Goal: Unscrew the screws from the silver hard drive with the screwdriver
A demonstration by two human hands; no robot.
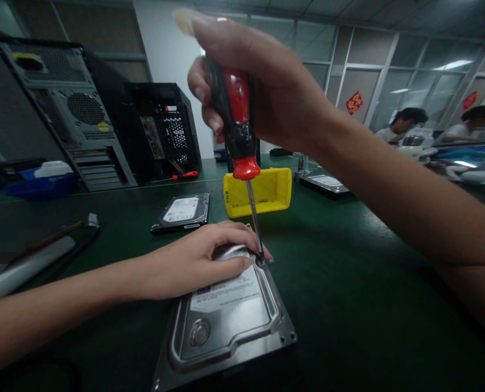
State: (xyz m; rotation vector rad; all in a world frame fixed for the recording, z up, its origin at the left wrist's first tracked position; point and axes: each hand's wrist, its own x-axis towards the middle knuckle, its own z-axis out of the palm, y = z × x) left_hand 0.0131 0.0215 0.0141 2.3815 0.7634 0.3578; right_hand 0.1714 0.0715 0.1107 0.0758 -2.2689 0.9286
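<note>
A silver hard drive (221,337) with a white label lies label side up on the green table in front of me. My left hand (213,256) grips its far end, thumb on the label and fingers curled over toward the far right corner. Above it, my right hand (262,76) is wrapped around the red and black handle of a screwdriver (239,130). The shaft points down, slightly tilted, and its tip meets the drive near that corner, close to my left fingertips. The tip's seat in a screw is too small to make out.
Beyond the drive are a yellow bin (272,190), a second hard drive (183,211) and another drive (326,184). Two computer cases (91,120) stand at the back left, a red screwdriver (185,175) near them. People (403,124) sit at the far right.
</note>
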